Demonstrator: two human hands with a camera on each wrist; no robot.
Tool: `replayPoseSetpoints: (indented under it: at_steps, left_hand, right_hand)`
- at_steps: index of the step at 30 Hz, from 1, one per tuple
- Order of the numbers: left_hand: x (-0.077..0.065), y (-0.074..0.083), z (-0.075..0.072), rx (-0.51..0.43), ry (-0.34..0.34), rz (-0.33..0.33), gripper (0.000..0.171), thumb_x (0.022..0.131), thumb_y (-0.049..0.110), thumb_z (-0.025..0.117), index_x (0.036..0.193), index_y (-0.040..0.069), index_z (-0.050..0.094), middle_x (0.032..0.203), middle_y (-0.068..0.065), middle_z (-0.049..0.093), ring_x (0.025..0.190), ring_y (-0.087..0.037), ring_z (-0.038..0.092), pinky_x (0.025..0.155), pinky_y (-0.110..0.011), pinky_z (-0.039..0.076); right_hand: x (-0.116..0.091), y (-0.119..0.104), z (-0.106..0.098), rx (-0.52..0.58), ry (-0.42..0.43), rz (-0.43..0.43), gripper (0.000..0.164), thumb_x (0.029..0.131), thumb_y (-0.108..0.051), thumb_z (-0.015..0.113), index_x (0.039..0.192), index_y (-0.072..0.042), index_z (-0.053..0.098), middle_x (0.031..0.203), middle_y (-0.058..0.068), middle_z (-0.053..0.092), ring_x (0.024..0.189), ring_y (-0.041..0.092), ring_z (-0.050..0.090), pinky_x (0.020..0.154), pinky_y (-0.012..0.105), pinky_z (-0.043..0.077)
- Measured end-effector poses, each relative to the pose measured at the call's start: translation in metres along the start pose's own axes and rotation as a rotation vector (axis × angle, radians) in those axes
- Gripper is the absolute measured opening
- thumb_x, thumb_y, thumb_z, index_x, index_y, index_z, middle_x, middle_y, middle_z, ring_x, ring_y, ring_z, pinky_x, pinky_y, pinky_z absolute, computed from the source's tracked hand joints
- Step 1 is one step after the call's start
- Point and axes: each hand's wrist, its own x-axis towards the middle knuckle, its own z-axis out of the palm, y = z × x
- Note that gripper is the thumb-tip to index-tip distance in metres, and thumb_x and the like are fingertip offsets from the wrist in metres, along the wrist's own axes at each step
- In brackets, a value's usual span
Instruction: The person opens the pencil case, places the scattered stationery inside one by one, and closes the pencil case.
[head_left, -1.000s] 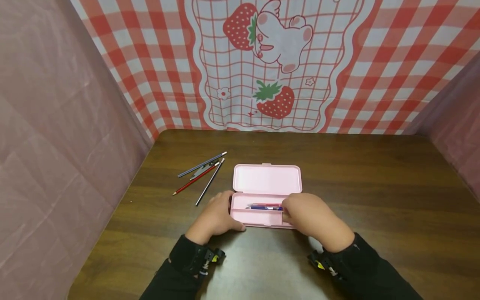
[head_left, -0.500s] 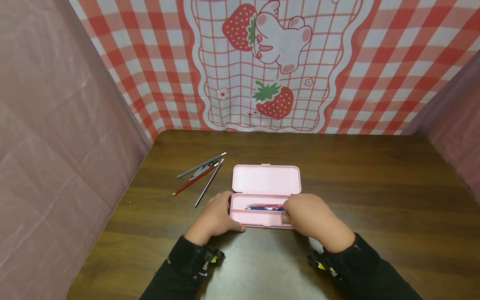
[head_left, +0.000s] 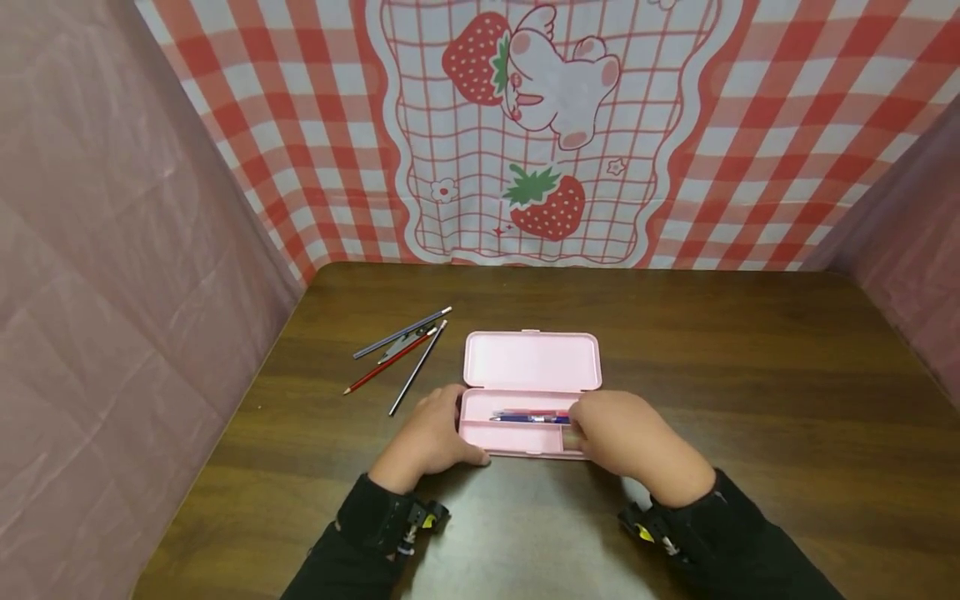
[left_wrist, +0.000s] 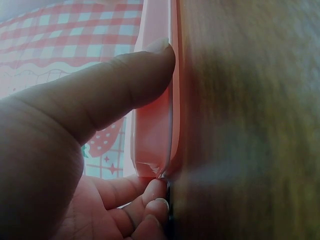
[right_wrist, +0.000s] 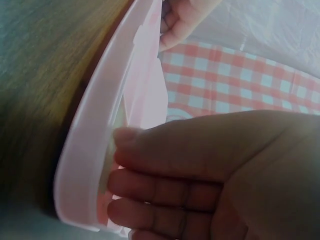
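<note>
A pink pencil case (head_left: 512, 437) lies with its lid (head_left: 531, 361) folded back. My left hand (head_left: 427, 433) grips its left end, thumb (left_wrist: 145, 75) along the front wall and fingers curled at the end. Reaching into the right end is my right hand (head_left: 622, 433); in the right wrist view its fingertips (right_wrist: 125, 185) dip behind the front wall, beside a beige strip (right_wrist: 119, 120) in the small compartment. Whether they hold something I cannot tell. A blue pen (head_left: 528, 419) and a red-pink pen (head_left: 536, 412) lie in the long rear compartment, right ends hidden by the right hand.
Left of the case, a red pencil (head_left: 386, 364), a blue-grey pencil (head_left: 401, 333) and a dark striped pencil (head_left: 417, 369) lie on the wooden table (head_left: 735, 358). A metal drawing compass (head_left: 401, 344) lies among them. A checked cloth (head_left: 337, 125) hangs behind.
The right hand shifts very slightly to the right at the case's right end, so a bit more of the pens and small compartment shows. The left hand keeps its hold on the case.
</note>
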Motion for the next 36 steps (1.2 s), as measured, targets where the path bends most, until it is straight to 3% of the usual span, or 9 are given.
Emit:
replayPoseSetpoints:
  at_steps: [7,10,14,19,22,25,28,32,36]
  left_hand:
    - [0.000,0.000,0.001,-0.014,0.008,0.003,0.091,0.061,0.030,0.100,0.135,0.004,0.054,0.120,-0.009,0.059,0.110,-0.028,0.052,0.096,-0.050,0.045]
    - [0.000,0.001,0.000,-0.012,0.007,0.013,0.090,0.061,0.030,0.100,0.135,0.004,0.055,0.120,-0.010,0.059,0.111,-0.029,0.052,0.096,-0.050,0.045]
    - [0.000,0.001,-0.001,-0.010,0.010,0.018,0.090,0.061,0.029,0.100,0.134,0.003,0.055,0.120,-0.010,0.059,0.111,-0.030,0.052,0.097,-0.050,0.045]
    - [-0.001,-0.001,0.000,-0.010,0.009,0.012,0.090,0.061,0.030,0.100,0.135,0.004,0.054,0.120,-0.009,0.059,0.110,-0.029,0.052,0.096,-0.050,0.045]
    - [-0.001,-0.001,0.001,-0.015,0.007,0.010,0.091,0.061,0.030,0.100,0.136,0.004,0.054,0.120,-0.009,0.059,0.109,-0.029,0.052,0.096,-0.050,0.045]
    - [-0.001,-0.002,0.002,-0.019,0.010,0.010,0.092,0.061,0.030,0.100,0.136,0.004,0.054,0.120,-0.009,0.060,0.108,-0.028,0.052,0.095,-0.050,0.045]
    - [-0.002,-0.003,0.002,-0.021,0.009,0.021,0.094,0.060,0.031,0.100,0.137,0.003,0.054,0.120,-0.010,0.060,0.109,-0.029,0.052,0.095,-0.051,0.045]
    - [-0.003,-0.003,-0.002,-0.079,-0.005,0.018,0.103,0.061,0.032,0.100,0.144,0.001,0.048,0.119,-0.010,0.058,0.108,-0.028,0.052,0.094,-0.049,0.046]
    - [-0.007,-0.002,-0.012,-0.149,0.000,-0.009,0.103,0.071,0.032,0.094,0.151,-0.002,0.039,0.115,-0.012,0.058,0.100,-0.026,0.055,0.088,-0.047,0.048]
  right_hand:
    - [-0.006,0.009,-0.001,0.088,0.040,0.072,0.029,0.091,-0.027,0.078,0.073,-0.016,0.059,0.065,-0.002,0.050,0.059,0.016,0.045,0.057,0.034,0.040]
    - [-0.009,0.017,0.000,0.102,0.095,0.104,0.021,0.090,-0.027,0.077,0.094,-0.009,0.068,0.081,0.004,0.064,0.069,0.018,0.057,0.066,0.041,0.052]
    - [-0.011,0.028,0.006,0.185,0.124,0.196,0.052,0.091,-0.029,0.076,0.129,0.002,0.058,0.108,0.014,0.070,0.086,0.024,0.065,0.082,0.051,0.056]
    - [-0.011,0.038,0.019,0.330,0.097,0.290,0.061,0.095,-0.035,0.072,0.136,0.006,0.051,0.099,0.012,0.066,0.080,0.024,0.060,0.076,0.048,0.055]
    - [-0.011,0.044,0.028,0.376,0.106,0.259,0.070,0.093,-0.045,0.073,0.138,0.006,0.052,0.114,0.017,0.065,0.096,0.029,0.063,0.087,0.054,0.053]
    - [-0.013,0.049,0.034,0.389,0.135,0.189,0.087,0.085,-0.059,0.078,0.138,0.005,0.054,0.127,0.021,0.060,0.113,0.034,0.060,0.097,0.057,0.049]
    - [-0.015,0.053,0.038,0.398,0.157,0.137,0.099,0.074,-0.067,0.083,0.138,0.003,0.054,0.126,0.018,0.058,0.112,0.032,0.059,0.095,0.054,0.050]
    - [-0.017,0.057,0.039,0.407,0.171,0.105,0.099,0.070,-0.063,0.088,0.138,0.001,0.054,0.125,0.016,0.058,0.111,0.030,0.058,0.094,0.053,0.049]
    - [-0.015,0.058,0.041,0.413,0.171,0.101,0.100,0.070,-0.065,0.088,0.137,0.001,0.054,0.124,0.015,0.058,0.110,0.029,0.057,0.095,0.054,0.049]
